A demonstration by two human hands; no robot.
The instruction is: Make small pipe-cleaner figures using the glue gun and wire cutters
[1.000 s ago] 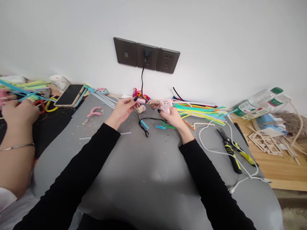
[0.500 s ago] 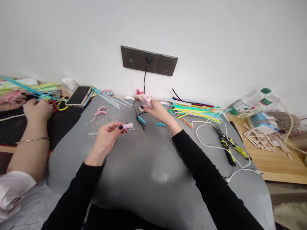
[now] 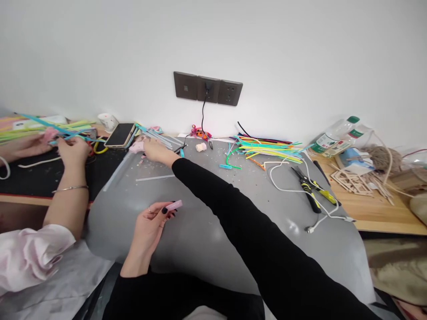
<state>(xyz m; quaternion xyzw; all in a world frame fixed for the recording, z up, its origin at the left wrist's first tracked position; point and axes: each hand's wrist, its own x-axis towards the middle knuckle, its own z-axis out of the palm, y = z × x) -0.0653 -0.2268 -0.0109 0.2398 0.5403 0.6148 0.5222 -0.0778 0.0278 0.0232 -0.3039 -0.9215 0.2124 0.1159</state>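
Note:
My left hand (image 3: 151,226) is low over the grey mat (image 3: 213,200), pinching a short, pale pink bar-shaped piece (image 3: 174,205) between thumb and fingers. Farther off, my right hand (image 3: 156,150) reaches across to the far left of the mat. Its fingers are closed on a pale pink object (image 3: 136,146) that looks like a glue gun, partly hidden by the hand. A translucent glue stick (image 3: 155,178) lies below my right wrist. More glue sticks (image 3: 163,138) lie behind that hand. To its right rests a small cream and pink piece (image 3: 200,147).
Colourful pipe cleaners (image 3: 270,149) lie by the wall, with a black cord (image 3: 203,113) hanging from the socket. Pliers (image 3: 308,189) and a white cable (image 3: 283,190) lie right, near bottles (image 3: 336,135). A co-worker's hands (image 3: 71,153) work at left beside a phone (image 3: 120,134).
My right hand has swung left across the mat with the pink glue gun. My left hand, still pinching the pink piece, appears lower in view. The camera view has shifted slightly.

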